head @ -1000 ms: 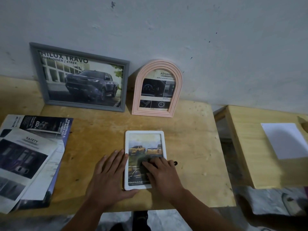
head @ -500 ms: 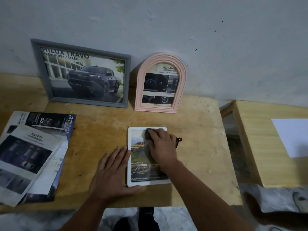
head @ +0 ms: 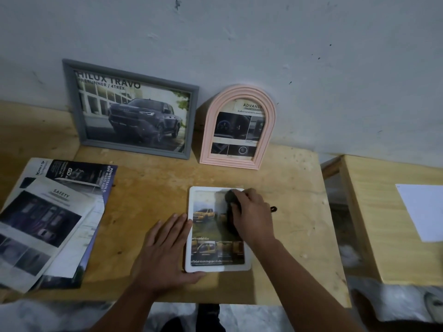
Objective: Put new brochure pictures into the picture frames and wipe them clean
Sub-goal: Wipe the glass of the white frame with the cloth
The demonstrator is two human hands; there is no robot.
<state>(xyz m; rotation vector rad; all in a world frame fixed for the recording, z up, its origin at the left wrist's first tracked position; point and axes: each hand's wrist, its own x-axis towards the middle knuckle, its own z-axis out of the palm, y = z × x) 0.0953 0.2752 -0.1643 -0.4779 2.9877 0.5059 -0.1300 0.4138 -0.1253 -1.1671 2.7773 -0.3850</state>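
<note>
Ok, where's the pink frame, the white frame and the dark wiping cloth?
pink frame (head: 270,111): head view, right side of its arch.
white frame (head: 218,267): head view, bottom edge.
dark wiping cloth (head: 230,197): head view, the bit showing past the right hand's fingers.

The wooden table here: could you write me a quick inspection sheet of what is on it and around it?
Surface: wooden table, stained and scuffed.
Job's things: white frame lying flat with a yellow-truck picture; grey frame and pink arched frame leaning against the wall, both filled; dark cloth on the white frame's glass.
Clutter: brochures stacked at the left; a small dark object beside the white frame.
Hands: left hand flat, steadying the white frame's edge; right hand presses the cloth near the top, fingers curled over it.
Cables: nothing seen.
Surroundings: grey wall; second table with white paper.
</note>
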